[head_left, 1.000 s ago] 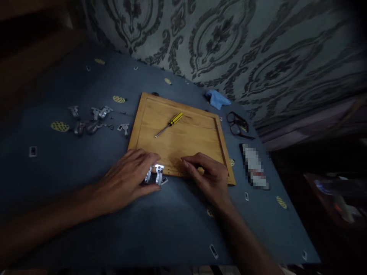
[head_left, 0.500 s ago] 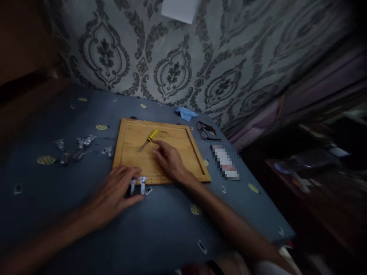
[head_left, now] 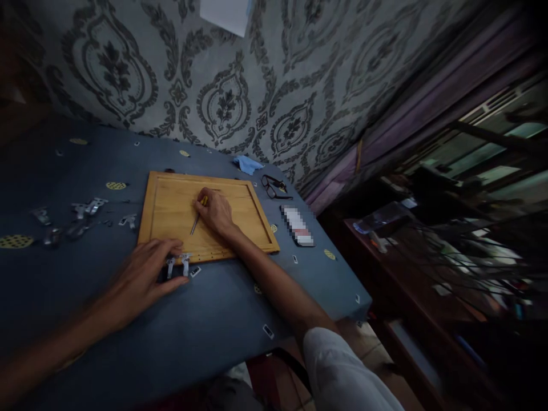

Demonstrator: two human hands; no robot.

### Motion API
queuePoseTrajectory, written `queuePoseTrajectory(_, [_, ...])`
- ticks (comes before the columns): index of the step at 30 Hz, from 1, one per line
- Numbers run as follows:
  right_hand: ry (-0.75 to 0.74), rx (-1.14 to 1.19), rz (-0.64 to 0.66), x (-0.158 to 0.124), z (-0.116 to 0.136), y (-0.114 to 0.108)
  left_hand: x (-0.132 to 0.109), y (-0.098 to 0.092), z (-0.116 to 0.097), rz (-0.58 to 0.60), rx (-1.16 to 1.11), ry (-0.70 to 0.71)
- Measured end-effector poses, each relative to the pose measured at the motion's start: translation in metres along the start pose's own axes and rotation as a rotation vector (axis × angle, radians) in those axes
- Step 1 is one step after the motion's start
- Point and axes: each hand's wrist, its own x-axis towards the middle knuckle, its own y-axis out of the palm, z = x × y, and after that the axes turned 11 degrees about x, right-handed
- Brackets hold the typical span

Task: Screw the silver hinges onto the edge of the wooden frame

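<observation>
Screwdriver (head_left: 194,225): left of centre in frame, over wooden panel (head_left: 244,214), long axis slanting, tip down-left toward metal fittings (head_left: 185,262)
Right hand (head_left: 216,212): pinching screwdriver handle
Left hand (head_left: 154,265): pinching metal fittings between thumb and fingers, at wooden panel's lower edge

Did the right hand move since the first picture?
Yes. Against the wooden panel, the right hand went from the near edge inward, away from the person, and now holds the screwdriver.
</observation>
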Motion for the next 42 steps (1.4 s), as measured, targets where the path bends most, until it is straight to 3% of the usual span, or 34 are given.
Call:
queuePoseTrajectory(5, [0.017,0.192,-0.068,-0.001,-0.013,0.001,-0.002,0.004,-0.005,-0.080,-0.010,-0.047])
queuePoseTrajectory(10, [0.000,0.444,-0.188,-0.004,-0.026,0.005,-0.002,0.004,-0.007,-0.083,-0.011,-0.040])
queuePoseTrajectory(20, [-0.193,0.858,-0.225,-0.069,-0.006,-0.028,0.005,-0.016,-0.022,0.025,-0.031,-0.058])
queuePoseTrajectory(28, [-0.355,0.855,-0.277,-0.100,0.018,-0.027,0.006,-0.016,-0.024,-0.001,0.013,-0.030])
queuePoseTrajectory(42, [-0.428,0.710,-0.162,-0.113,0.010,-0.018,0.007,-0.021,-0.027,0.042,0.032,-0.059])
